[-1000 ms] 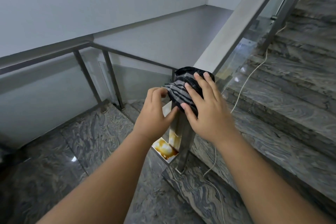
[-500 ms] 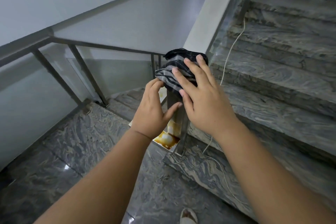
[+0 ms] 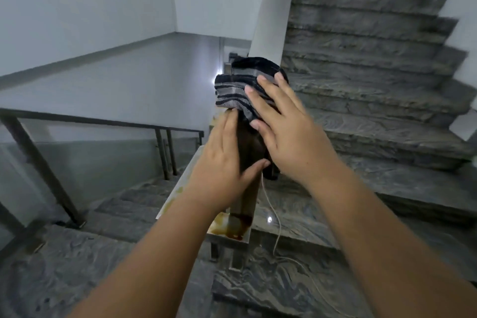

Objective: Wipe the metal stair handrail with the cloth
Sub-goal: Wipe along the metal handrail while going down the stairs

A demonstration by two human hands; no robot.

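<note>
A grey cloth with black stripes (image 3: pixel 235 90) is bunched on the lower end of the metal stair handrail (image 3: pixel 268 8), which rises up and away along the stairs. My right hand (image 3: pixel 286 134) lies flat on the cloth with fingers spread, pressing it onto the rail. Just below the cloth, my left hand (image 3: pixel 222 165) touches the left side of the rail's end post, fingers together and thumb reaching across. The post's top is hidden behind both hands.
Grey marble steps (image 3: pixel 374 100) climb to the right of the rail. A second dark railing with glass panels (image 3: pixel 90 121) borders the landing on the left. A white cable (image 3: pixel 273 212) trails down by the post, whose base plate (image 3: pixel 229 230) has brown stains.
The view has swung upward and to the right along the stairs. Both hands stay on the cloth at the rail's end; my left hand has slid closer against the post below the cloth.
</note>
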